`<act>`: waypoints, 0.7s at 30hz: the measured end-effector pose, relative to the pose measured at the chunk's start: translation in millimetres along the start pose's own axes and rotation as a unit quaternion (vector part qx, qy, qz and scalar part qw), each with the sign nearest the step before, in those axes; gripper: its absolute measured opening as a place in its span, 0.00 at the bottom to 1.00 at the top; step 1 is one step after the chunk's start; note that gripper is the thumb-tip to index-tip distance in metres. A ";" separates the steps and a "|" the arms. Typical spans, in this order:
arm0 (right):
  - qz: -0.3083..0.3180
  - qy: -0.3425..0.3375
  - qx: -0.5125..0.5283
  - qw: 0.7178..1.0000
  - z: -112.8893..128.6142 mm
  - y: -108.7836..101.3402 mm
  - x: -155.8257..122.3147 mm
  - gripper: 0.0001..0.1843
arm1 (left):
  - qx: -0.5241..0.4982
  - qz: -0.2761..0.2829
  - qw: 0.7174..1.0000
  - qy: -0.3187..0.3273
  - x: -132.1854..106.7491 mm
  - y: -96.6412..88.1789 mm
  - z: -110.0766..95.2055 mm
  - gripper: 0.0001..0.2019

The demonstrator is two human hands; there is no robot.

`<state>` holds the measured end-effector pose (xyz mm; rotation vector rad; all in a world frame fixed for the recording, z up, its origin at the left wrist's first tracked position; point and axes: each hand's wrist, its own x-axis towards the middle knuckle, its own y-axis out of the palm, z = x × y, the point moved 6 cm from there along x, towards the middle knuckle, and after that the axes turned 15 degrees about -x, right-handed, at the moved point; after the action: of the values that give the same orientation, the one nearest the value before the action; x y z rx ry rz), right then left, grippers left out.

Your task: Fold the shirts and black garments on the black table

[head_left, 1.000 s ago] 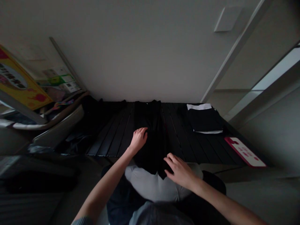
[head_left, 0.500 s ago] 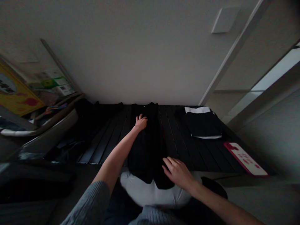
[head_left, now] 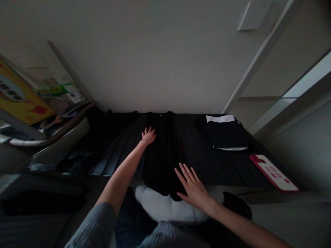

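Note:
A pair of black trousers [head_left: 162,155] lies lengthwise on the dark slatted table [head_left: 207,165], its lower ends hanging over the front edge. My left hand [head_left: 149,135] rests with spread fingers on the left side of the cloth, partway toward the far end. Near the front edge, my right hand [head_left: 192,187] has its fingers fanned out, over or against the right side of the trousers; whether it touches them I cannot tell.
Folded black and white clothes [head_left: 227,132] lie at the table's right. A white board with a red rim [head_left: 275,174] is by the right front edge. Dark clothing [head_left: 103,127] and a basket [head_left: 62,137] are at the left. A light cushion [head_left: 165,206] is before me.
My left hand has slid left and slightly nearer across the black cloth. My right hand's fingers have spread from a loose curl. The trousers' lower ends have shifted a little.

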<state>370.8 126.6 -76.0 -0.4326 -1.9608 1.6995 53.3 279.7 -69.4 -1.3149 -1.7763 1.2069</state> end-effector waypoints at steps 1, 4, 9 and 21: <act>-0.002 -0.002 -0.008 1.000 1.8 -1.4 -3.0 0.51 | -0.003 -0.004 1.000 0.000 -6.5 3.4 0.7 0.27; -0.002 -0.032 -0.025 0.999 4.4 -6.3 -13.5 0.56 | -0.014 -0.015 0.999 0.032 -34.5 10.0 -1.6 0.27; 0.003 -0.117 -0.046 0.992 -3.9 -11.8 -27.0 0.58 | -0.031 -0.025 0.995 0.096 -99.9 12.0 3.3 0.25; -0.069 -0.118 -0.068 0.988 -32.2 -13.1 -9.1 0.50 | -0.007 0.073 0.954 0.289 -255.4 -12.1 11.0 0.30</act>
<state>397.5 145.9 -61.7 -0.1422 -2.2293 1.5957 120.2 33.3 -52.0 -1.6269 -1.2839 0.7650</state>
